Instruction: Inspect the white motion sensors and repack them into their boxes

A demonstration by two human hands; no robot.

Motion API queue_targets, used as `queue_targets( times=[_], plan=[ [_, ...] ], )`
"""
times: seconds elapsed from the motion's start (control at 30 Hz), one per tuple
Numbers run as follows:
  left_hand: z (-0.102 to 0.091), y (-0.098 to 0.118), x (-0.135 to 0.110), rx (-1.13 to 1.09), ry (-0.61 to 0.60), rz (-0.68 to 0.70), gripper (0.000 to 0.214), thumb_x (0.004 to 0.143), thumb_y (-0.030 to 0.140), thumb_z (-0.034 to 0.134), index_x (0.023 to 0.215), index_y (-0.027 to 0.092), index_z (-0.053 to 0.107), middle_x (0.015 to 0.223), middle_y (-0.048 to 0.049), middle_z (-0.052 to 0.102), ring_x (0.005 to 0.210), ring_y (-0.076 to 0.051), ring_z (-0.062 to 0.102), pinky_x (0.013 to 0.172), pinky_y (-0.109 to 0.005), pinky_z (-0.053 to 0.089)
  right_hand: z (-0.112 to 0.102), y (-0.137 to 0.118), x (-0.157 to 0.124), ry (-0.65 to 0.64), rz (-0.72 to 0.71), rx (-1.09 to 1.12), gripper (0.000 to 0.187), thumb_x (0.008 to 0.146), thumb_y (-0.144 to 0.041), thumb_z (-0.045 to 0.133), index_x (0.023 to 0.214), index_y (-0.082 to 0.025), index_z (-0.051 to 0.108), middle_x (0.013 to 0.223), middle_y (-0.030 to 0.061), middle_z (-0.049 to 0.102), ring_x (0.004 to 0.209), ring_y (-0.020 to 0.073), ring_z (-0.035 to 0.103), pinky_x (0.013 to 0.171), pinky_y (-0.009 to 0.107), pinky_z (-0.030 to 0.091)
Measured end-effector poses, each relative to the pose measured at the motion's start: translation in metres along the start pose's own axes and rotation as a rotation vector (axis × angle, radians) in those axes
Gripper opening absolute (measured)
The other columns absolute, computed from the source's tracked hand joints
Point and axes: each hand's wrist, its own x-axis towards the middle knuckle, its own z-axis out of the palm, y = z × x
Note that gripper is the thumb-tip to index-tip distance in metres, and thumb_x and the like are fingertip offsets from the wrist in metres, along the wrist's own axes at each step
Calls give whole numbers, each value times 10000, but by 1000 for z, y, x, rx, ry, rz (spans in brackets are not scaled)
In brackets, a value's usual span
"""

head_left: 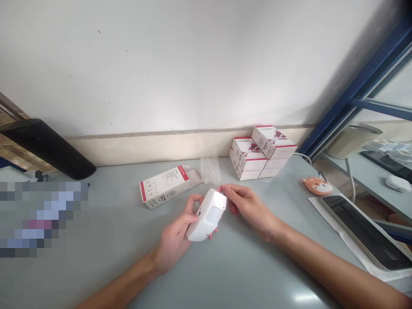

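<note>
My left hand (pixel 178 229) is wrapped round a white motion detector (pixel 207 216), holding it tilted above the grey table. The detector has a curved front with a pale window and a small dark slot in its side. At its upper end, the thumb and forefinger of my right hand (pixel 246 206) are pinched together; whatever they hold is too small to make out. Behind my hands lies an opened white and red detector box (pixel 165 186), flap end toward the right. A clear plastic bag (pixel 210 170) rests by that flap, close to the wall.
Several closed white and red boxes (pixel 247 163) are stacked against the wall. To the right are an orange animal-faced case (pixel 318 186) and a dark-screened phone or tablet (pixel 363 231) on white paper. A black cylinder (pixel 54 150) leans at the left, near a blurred-out patch.
</note>
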Motion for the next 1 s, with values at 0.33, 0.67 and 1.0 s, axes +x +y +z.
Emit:
queue_targets(
  times=[0.33, 0.67, 1.0],
  plan=[
    [6, 3, 4, -14, 76, -22, 240, 1018, 385, 449, 1191, 220, 473, 1080, -110, 694, 876, -255, 639, 810, -407, 441, 5, -2, -2, -37, -140, -17, 420, 1097, -452, 478, 832, -220, 707, 678, -17, 636, 676, 150, 465, 685, 299, 358],
    [7, 5, -3, -111, -16, -50, 246, 971, 336, 480, 1176, 210, 526, 1048, -128, 712, 834, -246, 646, 763, -385, 433, -22, 2, 10, 472, -152, 30, 441, 953, -642, 650, 933, -222, 781, 645, -41, 316, 620, 152, 298, 567, 313, 247],
    [1, 7, 1, -103, -128, -18, 264, 990, 358, 410, 1186, 208, 505, 1024, -150, 739, 758, -240, 665, 697, -364, 433, -54, -17, 15, 639, -371, 139, 442, 905, -660, 728, 834, -224, 733, 617, -58, 280, 583, 134, 224, 564, 331, 234]
  ],
)
